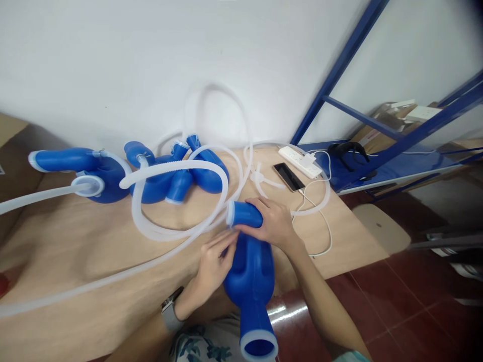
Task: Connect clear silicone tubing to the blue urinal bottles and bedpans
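Note:
A blue plastic vessel with two white-rimmed necks lies at the table's near edge, one neck pointing toward me. My right hand is wrapped round its upper neck. My left hand, a watch on its wrist, pinches at the vessel's side just below that neck, fingers pressed together. A translucent white hose loops across the table and ends near the upper neck.
Several more blue vessels with hoses lie at the back left on the wooden table. A phone, a white power strip and cables sit at the back right. Blue metal shelving stands to the right.

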`<move>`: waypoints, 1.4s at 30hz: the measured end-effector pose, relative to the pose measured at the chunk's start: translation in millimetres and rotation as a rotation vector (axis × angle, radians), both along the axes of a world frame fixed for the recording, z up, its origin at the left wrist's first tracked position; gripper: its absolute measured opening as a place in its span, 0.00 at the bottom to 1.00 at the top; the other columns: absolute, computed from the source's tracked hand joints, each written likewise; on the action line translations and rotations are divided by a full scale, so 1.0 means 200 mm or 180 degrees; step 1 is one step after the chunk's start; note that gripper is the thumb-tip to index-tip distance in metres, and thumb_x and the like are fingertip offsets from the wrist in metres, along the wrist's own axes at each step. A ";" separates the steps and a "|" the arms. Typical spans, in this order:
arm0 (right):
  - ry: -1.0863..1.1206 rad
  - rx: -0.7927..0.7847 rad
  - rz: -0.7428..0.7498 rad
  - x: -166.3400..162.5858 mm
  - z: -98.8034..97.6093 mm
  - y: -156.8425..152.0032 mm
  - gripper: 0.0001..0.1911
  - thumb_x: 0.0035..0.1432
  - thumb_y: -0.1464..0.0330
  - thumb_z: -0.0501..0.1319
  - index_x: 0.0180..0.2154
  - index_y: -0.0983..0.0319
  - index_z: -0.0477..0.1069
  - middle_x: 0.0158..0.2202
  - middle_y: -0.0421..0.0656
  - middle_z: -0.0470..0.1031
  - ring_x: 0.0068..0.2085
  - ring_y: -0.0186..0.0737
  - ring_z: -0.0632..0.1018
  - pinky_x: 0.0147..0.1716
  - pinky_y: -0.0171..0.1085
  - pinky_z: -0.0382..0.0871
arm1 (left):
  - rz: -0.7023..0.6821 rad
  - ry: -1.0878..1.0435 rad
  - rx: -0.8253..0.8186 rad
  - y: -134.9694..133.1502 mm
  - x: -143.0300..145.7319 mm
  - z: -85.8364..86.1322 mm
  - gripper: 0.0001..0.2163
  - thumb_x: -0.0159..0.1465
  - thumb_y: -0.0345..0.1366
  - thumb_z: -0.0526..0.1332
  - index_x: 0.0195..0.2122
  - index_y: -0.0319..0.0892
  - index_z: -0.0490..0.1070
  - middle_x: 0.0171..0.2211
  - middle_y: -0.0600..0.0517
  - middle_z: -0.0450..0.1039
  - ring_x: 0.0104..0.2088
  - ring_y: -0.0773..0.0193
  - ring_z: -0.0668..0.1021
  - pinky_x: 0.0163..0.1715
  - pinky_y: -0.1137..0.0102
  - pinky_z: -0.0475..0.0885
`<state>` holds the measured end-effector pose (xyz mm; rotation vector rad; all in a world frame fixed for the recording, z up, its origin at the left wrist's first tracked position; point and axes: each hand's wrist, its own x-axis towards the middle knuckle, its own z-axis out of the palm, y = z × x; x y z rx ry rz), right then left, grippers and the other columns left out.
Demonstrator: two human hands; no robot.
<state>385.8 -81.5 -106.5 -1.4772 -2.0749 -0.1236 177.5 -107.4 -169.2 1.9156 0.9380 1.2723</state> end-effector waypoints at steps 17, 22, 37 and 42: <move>0.0086 0.0195 -0.0134 -0.02 -0.01 -0.02 0.32 0.60 0.40 0.65 0.50 0.60 0.76 0.41 0.48 0.85 0.40 0.52 0.85 0.37 0.46 0.76 | 0.0198 -0.0101 -0.0294 -0.02 0.00 0.04 0.07 0.70 0.33 0.65 0.43 0.48 0.85 0.43 0.49 0.86 0.45 0.52 0.87 0.54 0.52 0.80; 0.0139 0.0223 -0.0248 -0.04 -0.01 -0.03 0.33 0.59 0.39 0.66 0.50 0.60 0.77 0.40 0.48 0.84 0.39 0.52 0.84 0.37 0.45 0.76 | 0.0037 0.0179 -0.0883 -0.14 0.02 0.02 0.12 0.70 0.32 0.61 0.45 0.51 0.85 0.55 0.47 0.81 0.63 0.42 0.77 0.71 0.33 0.56; 0.0134 0.0123 -0.0435 -0.09 0.00 -0.03 0.34 0.58 0.39 0.67 0.50 0.61 0.78 0.43 0.48 0.84 0.40 0.53 0.85 0.39 0.44 0.77 | 0.0307 -0.0166 -0.1519 -0.12 -0.16 0.04 0.13 0.69 0.43 0.66 0.51 0.45 0.79 0.52 0.45 0.82 0.55 0.49 0.81 0.58 0.54 0.76; 0.0058 0.0042 -0.0330 -0.10 0.01 -0.03 0.35 0.56 0.42 0.71 0.54 0.59 0.75 0.46 0.48 0.84 0.43 0.55 0.84 0.41 0.47 0.77 | 0.0103 -0.0281 -0.1426 0.02 -0.19 0.09 0.38 0.63 0.44 0.71 0.72 0.49 0.55 0.70 0.40 0.64 0.60 0.48 0.78 0.58 0.53 0.75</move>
